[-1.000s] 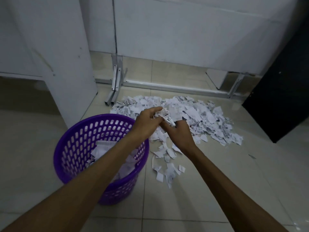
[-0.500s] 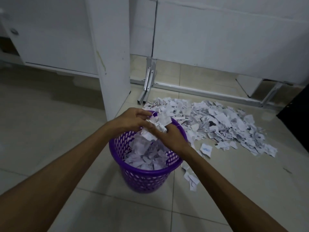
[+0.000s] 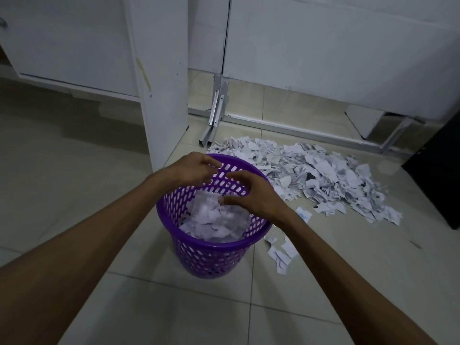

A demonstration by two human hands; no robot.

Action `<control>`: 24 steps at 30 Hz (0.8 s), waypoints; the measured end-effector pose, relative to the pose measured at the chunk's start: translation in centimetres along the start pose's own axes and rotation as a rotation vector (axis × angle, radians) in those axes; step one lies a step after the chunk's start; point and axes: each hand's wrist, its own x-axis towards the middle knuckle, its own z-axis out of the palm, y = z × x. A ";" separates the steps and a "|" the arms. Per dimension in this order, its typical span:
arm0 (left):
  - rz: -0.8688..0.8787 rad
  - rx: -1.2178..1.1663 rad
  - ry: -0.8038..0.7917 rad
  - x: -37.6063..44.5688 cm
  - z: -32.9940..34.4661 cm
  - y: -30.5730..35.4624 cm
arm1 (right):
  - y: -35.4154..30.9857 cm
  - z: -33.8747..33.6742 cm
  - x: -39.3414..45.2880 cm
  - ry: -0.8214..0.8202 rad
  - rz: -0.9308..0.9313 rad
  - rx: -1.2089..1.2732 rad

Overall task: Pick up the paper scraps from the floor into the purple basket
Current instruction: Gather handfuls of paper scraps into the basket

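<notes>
Head view: both hands hover over the basket [image 3: 214, 235], left hand [image 3: 193, 170] and right hand [image 3: 251, 192] loosely spread, holding nothing. Scraps [image 3: 216, 220] lie beneath them; the pile [image 3: 313, 175] sits right of the right hand. Best to shake the fingers clean before reaching right.

The basket [image 3: 211, 255] was purple with a pattern of holes; the paper scraps [image 3: 323, 178] beside it were white, the floor [image 3: 74, 170] beige.

hands [image 3: 224, 180] opened, scraps [image 3: 216, 220] dropped into basket [image 3: 211, 255]
</notes>
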 end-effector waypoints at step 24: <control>-0.115 -0.504 -0.123 7.7 22.8 10.8 | 19.0 -10.8 -6.4 0.288 0.346 0.190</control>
